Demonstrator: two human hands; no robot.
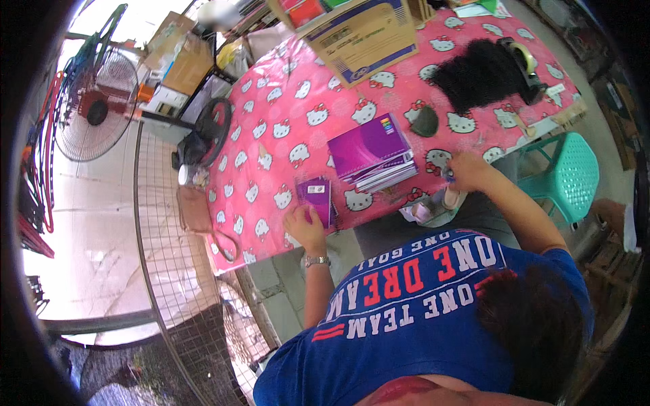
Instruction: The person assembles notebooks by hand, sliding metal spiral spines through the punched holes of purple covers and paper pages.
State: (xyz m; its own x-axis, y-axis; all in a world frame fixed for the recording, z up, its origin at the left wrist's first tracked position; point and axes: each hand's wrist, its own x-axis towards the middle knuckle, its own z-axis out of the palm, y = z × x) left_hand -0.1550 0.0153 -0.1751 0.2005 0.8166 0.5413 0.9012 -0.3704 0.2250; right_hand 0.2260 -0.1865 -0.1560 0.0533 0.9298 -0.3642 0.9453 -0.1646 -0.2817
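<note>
Left hand (305, 227), fingers spread flat, pressing on a small purple booklet (317, 196) near the table's (271, 135) lower edge, centre of frame. Right hand (467, 169) closed around a small blue pen (449, 177), right of centre. Stack of purple notebooks (372, 152) between them. Cardboard box (362, 37) at top, black wig (477, 78) upper right.

1. The cardboard box (362, 34) is cut off by the top edge.
2. The right hand (467, 169) hides most of a small blue thing (448, 177); what it is cannot be told.
3. The left hand (305, 227) covers a corner of the small purple booklet (316, 197).
4. The items in the cup (433, 206) at the table edge are too small to tell.
</note>
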